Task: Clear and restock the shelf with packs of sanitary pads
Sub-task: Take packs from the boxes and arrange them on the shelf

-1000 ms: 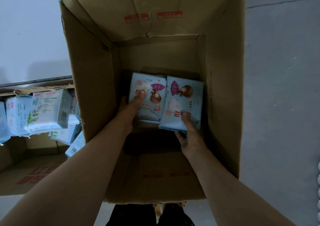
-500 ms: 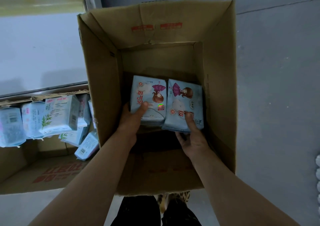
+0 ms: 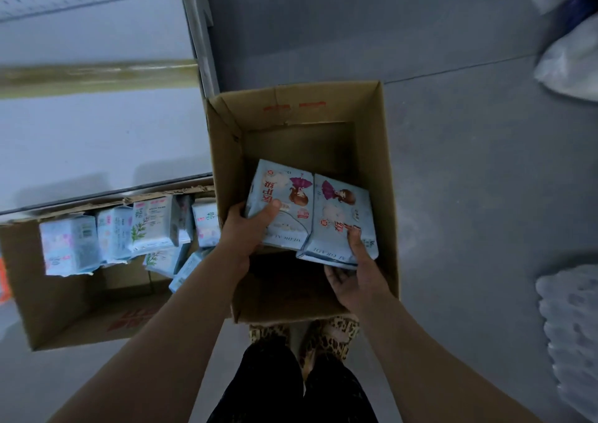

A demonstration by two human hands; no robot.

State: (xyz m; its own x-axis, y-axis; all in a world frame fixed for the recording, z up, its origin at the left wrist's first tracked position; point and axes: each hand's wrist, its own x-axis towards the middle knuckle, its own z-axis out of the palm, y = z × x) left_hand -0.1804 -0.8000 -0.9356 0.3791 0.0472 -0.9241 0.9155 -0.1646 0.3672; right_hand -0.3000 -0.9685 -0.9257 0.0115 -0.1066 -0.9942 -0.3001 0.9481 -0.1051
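1. A tall open brown cardboard box [image 3: 385,196] stands on the grey floor [image 3: 469,196], its near edge just in front of the person's leopard-print shoes [image 3: 330,335].
2. Two pale-blue plastic packs of sanitary pads with a cartoon girl and purple umbrella printed on them sit side by side and touching, over the mouth of the box toward its near side.
3. Left hand [image 3: 246,231]: closed on the near-left corner of the left pack [image 3: 284,202], thumb on the printed face, remaining fingers hidden beneath it.
4. Right hand [image 3: 359,277]: gripping the near edge of the right pack [image 3: 343,225], thumb laid on top, palm and fingers cupped below.
5. Whether the packs rest on anything inside the box cannot be told; the space under them is dark.
6. Far inner flap of the box carries red printed marks [image 3: 294,107]; the far end of the box interior shows bare cardboard.
7. To the left of the box, a second, lower brown carton [image 3: 81,309] lies open on the floor, with several white and pale-blue packs with green leaf print [image 3: 152,225] ranged along its far side.
8. Beyond that carton, a white metal shelf [image 3: 97,137] with a perforated back panel; its upright post meets the far-left corner of the tall box.
9. At the right edge of the floor, white plastic-wrapped bundles [image 3: 572,325], blurred; contents not legible.
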